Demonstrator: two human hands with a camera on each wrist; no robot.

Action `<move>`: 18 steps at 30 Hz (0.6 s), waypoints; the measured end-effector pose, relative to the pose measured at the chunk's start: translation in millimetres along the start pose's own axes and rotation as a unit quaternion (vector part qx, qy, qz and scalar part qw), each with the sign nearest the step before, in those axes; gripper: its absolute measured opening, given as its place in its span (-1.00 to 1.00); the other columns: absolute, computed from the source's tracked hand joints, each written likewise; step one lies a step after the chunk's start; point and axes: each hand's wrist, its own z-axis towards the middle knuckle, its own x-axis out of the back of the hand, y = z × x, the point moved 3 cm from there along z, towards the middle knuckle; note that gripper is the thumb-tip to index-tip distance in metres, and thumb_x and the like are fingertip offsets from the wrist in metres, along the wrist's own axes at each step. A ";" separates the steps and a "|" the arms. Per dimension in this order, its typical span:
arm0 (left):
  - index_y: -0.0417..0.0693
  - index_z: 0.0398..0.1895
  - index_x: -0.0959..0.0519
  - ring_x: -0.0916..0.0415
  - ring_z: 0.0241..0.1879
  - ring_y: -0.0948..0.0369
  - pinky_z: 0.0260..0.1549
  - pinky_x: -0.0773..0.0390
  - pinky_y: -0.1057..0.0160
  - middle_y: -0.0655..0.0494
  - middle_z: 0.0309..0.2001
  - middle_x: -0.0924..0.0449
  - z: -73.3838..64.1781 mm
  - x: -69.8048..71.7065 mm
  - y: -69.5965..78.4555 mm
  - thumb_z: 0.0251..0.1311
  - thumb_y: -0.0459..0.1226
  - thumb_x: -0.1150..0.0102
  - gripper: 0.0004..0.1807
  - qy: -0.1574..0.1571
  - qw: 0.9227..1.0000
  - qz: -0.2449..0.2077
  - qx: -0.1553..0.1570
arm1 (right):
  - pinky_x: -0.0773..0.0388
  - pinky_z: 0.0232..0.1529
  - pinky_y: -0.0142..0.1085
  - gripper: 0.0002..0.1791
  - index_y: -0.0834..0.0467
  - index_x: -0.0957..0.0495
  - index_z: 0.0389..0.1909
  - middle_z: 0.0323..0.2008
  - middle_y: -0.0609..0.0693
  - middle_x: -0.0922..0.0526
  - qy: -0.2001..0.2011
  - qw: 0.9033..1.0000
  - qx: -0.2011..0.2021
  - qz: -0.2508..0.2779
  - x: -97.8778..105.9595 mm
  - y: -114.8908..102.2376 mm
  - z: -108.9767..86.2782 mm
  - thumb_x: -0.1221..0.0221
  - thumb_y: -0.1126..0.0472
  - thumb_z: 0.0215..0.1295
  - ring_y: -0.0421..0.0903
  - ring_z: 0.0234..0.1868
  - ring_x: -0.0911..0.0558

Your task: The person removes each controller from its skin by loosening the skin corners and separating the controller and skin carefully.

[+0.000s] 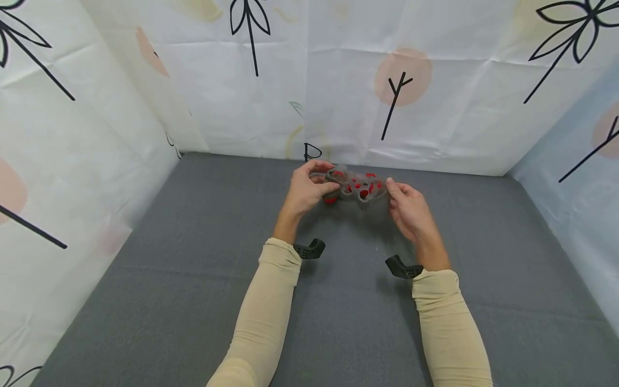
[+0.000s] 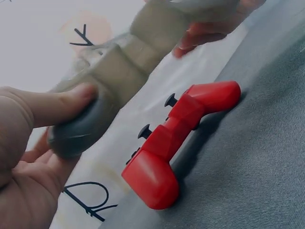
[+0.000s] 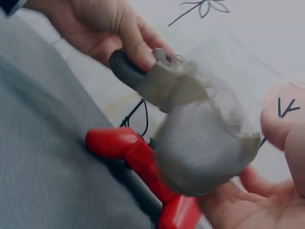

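Observation:
A translucent grey game controller cover (image 2: 121, 78) with cut-out holes is held up by its two ends, above a red game controller (image 2: 152, 179). My left hand (image 1: 302, 192) pinches the dark left grip of the cover between thumb and fingers. At the other end my right hand (image 1: 412, 209) holds the cover with the thumb at its edge and the fingers below. The red controller rests on the grey surface, its black thumbsticks (image 2: 144, 131) facing the back wall in the left wrist view. From the head, patches of red show through the cover's holes.
A dark grey cloth surface (image 1: 193, 301) lies under both arms. White fabric walls (image 1: 338, 118) with leaf and circle prints stand at the back, left and right. A black wrist mount sits on the left wrist (image 1: 310, 249) and another on the right.

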 end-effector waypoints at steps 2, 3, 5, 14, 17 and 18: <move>-0.04 0.09 -0.60 -0.67 0.03 0.09 -0.20 -0.61 0.29 -0.02 0.15 -0.60 0.0 -0.1 1.1 0.13 -0.41 -0.47 -0.56 0.012 1.000 -0.022 -0.014 | -0.44 0.07 -0.46 -0.18 0.24 0.00 0.57 0.34 0.08 -0.41 -0.045 0.998 -0.026 0.019 -0.8 0.5 -1.6 0.01 -0.16 0.54 -0.15 0.28 -0.48; -0.06 0.09 -0.59 -0.68 0.02 0.08 -0.21 -0.61 0.29 -0.05 0.13 -0.61 0.1 -0.1 1.6 0.12 -0.42 -0.46 -0.55 0.014 0.999 -0.032 -0.017 | -0.43 0.18 -0.42 -0.14 0.26 0.12 0.61 0.51 0.13 -0.21 -0.060 0.997 -0.032 0.021 -0.6 0.5 -2.4 0.02 -0.13 0.56 -0.08 0.44 -0.37; -0.04 0.09 -0.59 -0.67 0.02 0.10 -0.20 -0.61 0.29 -0.02 0.14 -0.59 0.3 0.8 2.1 0.11 -0.41 -0.48 -0.54 0.017 0.999 -0.032 -0.014 | -0.41 0.24 -0.41 -0.11 0.23 0.24 0.64 0.60 0.14 -0.03 -0.068 0.997 -0.035 -0.013 1.8 -0.1 -4.0 0.00 -0.06 0.58 -0.08 0.52 -0.28; -0.02 -0.07 -0.57 -0.52 -0.12 0.15 -0.16 -0.53 0.26 0.13 -0.20 -0.54 0.5 0.8 -4.0 0.03 -0.28 -0.57 -0.58 -0.020 0.998 -0.002 0.062 | -0.64 -0.20 -0.50 -0.58 0.18 -0.44 0.22 -0.14 -0.24 -0.63 0.016 0.995 0.057 -0.084 13.7 -5.6 -5.0 -0.24 0.13 0.45 -0.35 -0.16 -0.66; 0.00 -0.01 -0.63 -0.59 -0.04 0.15 -0.07 -0.59 0.24 0.12 -0.10 -0.63 0.9 0.1 -5.6 0.05 -0.30 -0.56 -0.58 -0.028 0.997 -0.010 0.066 | -0.64 -0.18 -0.50 -0.54 0.22 -0.44 0.26 -0.11 -0.25 -0.61 0.022 0.990 0.067 -0.120 15.5 -6.2 -5.7 -0.23 0.11 0.46 -0.36 -0.13 -0.65; 0.01 0.02 -0.65 -0.60 0.01 0.15 -0.01 -0.61 0.21 0.11 -0.04 -0.66 0.8 0.1 -5.6 0.06 -0.30 -0.55 -0.57 -0.032 0.997 -0.011 0.064 | -0.64 -0.16 -0.51 -0.51 0.25 -0.42 0.30 -0.10 -0.24 -0.60 0.021 0.989 0.067 -0.129 15.9 -6.2 -6.0 -0.22 0.11 0.47 -0.36 -0.12 -0.65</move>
